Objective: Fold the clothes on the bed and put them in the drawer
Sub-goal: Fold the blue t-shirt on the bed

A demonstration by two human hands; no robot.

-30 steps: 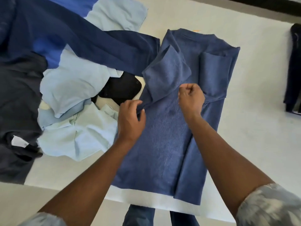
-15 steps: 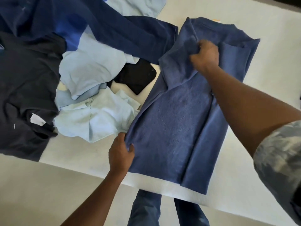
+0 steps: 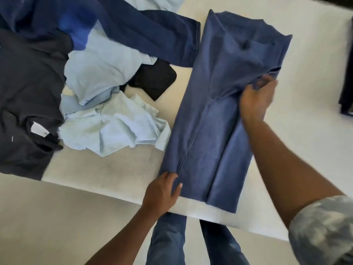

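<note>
**Status of the fold.** The blue shirt (image 3: 215, 115) lies in the centre right of the frame on the white bed (image 3: 305, 92), as one long, narrow strip from the collar end at the top to the hem at the bottom. Half a second ago the left panel was open and the right hand held the sleeve up near the collar. Now both side panels lie inward and meet along a seam down the middle.

**Hand positions.**
- The left hand (image 3: 163, 190) is now at the lower left hem corner. It pinches the edge, thumb on top.
- The right hand (image 3: 256, 100) is now at the right edge, mid-length. Its fingers are curled round a gather of fabric. The hand is blurred, so the depth of the grip cannot be told.

**Meaning for the task.** The lengthwise fold appears complete. The cross fold, hem toward collar, is the probable next step.

**Remaining work.** The light blue garments (image 3: 107, 73), a dark navy garment (image 3: 28, 92) and a dark blue garment (image 3: 143, 29) lie unfolded in the left half of the frame. The drawer is not in view.
</note>
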